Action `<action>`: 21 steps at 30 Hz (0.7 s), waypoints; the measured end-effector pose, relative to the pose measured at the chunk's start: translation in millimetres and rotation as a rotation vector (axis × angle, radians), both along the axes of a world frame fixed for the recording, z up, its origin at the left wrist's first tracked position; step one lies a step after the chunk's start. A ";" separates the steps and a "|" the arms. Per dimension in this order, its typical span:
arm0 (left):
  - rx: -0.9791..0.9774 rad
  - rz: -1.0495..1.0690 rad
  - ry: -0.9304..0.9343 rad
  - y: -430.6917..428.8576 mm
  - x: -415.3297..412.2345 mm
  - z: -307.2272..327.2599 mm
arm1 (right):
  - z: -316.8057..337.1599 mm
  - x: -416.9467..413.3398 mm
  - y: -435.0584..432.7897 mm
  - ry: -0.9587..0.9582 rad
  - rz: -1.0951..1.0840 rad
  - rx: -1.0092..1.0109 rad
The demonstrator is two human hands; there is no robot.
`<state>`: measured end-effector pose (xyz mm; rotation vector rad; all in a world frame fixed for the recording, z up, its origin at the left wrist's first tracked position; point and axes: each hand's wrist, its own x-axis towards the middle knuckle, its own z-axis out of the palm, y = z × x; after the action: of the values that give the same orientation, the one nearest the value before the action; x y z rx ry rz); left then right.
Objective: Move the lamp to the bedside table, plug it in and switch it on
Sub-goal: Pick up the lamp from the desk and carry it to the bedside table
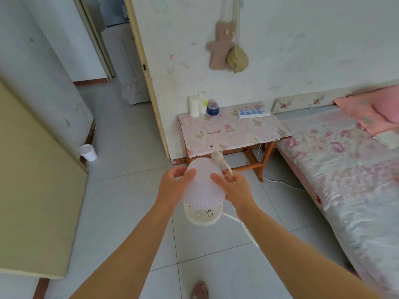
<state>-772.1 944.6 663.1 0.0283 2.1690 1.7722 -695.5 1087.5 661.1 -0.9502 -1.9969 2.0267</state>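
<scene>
Ahead against the wall, the pink tabletop (228,130) with a power strip (254,113) lies beyond and slightly right of the lamp (204,195). Both hands carry it above the floor: left hand (172,186) and right hand (235,189), fingers curled round its ribbed white shade, base toward the camera. The right also grips the cord, plug (216,157) sticking up.

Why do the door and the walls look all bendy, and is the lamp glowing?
Head view: the wide-angle lens bows the cream door frame and stretches things near the edges; daylight is soft and even with faint shadows; the white ribbed-shade lamp, held by the left hand and right hand, looks unlit; the whole picture is slightly soft.
</scene>
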 end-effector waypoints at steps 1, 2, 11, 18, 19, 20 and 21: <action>0.010 -0.010 -0.010 10.7 -17.2 1.1 | 1.4 -15.0 9.6 -0.002 -0.015 0.000; 0.019 -0.021 -0.018 20.5 -32.5 2.6 | 3.4 -28.2 18.3 -0.003 -0.027 0.003; -0.035 -0.097 -0.038 96.0 -134.7 0.7 | 0.2 -116.4 88.8 0.001 -0.073 -0.024; -0.035 -0.026 -0.030 167.7 -206.4 -16.4 | -14.1 -199.4 168.4 -0.012 -0.003 -0.025; -0.024 -0.007 -0.025 176.7 -216.0 -17.5 | -13.6 -212.8 179.0 -0.005 0.011 -0.012; -0.020 0.008 -0.020 186.9 -227.3 -18.7 | -13.8 -227.4 190.7 -0.003 0.023 0.007; -0.023 0.027 -0.023 199.7 -240.6 -19.6 | -12.9 -243.9 204.4 -0.013 0.036 0.027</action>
<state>-1012.7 1144.3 643.5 -0.0268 2.1833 1.7533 -939.5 1291.8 648.2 -0.9316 -2.0570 2.0119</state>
